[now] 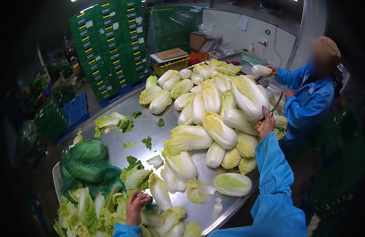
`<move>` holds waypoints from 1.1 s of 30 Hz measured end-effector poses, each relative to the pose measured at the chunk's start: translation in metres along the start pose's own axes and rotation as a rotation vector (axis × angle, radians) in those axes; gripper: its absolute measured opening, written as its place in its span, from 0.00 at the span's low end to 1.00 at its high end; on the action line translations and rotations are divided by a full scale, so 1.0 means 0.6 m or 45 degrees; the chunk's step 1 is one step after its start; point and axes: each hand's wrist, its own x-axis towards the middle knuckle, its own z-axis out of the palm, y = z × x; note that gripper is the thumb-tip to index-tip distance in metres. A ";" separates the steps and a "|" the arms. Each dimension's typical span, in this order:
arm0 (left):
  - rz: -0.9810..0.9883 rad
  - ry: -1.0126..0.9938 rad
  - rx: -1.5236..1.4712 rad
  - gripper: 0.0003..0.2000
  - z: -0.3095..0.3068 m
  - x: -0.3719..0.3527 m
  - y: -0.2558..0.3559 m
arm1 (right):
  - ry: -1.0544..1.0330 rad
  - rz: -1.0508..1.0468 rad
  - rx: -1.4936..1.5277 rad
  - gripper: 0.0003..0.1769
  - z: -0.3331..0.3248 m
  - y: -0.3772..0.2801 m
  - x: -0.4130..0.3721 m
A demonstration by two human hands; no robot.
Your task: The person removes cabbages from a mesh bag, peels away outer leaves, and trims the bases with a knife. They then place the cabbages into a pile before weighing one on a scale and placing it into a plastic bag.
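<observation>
My right hand (265, 125) is closed round the handle of a knife (277, 103), whose blade points up and away. Just beyond it a large Chinese cabbage (248, 94) lies on top of the heap, overlapped by my fingertips in this view. At the lower left my left hand (136, 207) is loosely curled with its fingers apart, over trimmed cabbage leaves (87, 211). Close to its fingertips lies a pale cabbage (159, 192). Another single cabbage (233, 184) rests near the table's front edge.
Several cabbages (206, 98) are heaped on the metal table (123, 152). A green mesh sack (86, 162) lies at its left. A co-worker (308, 91) in blue stands at the right, holding a small cabbage (262, 70). Stacked green crates (111, 47) stand behind.
</observation>
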 end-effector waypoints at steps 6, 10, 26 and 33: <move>0.037 0.280 -0.089 0.20 -0.063 -0.030 0.002 | 0.285 -0.814 -0.485 0.37 -0.017 0.060 0.164; 0.059 0.311 0.014 0.19 -0.081 -0.034 -0.008 | 0.316 -0.476 -1.189 0.38 -0.004 0.051 0.172; 0.305 0.509 -0.034 0.19 -0.245 0.074 -0.009 | -0.448 -0.199 -0.797 0.16 0.168 0.131 -0.087; 0.237 1.236 -0.222 0.35 -0.445 0.249 0.078 | -0.781 -0.008 -0.851 0.18 0.247 0.224 -0.222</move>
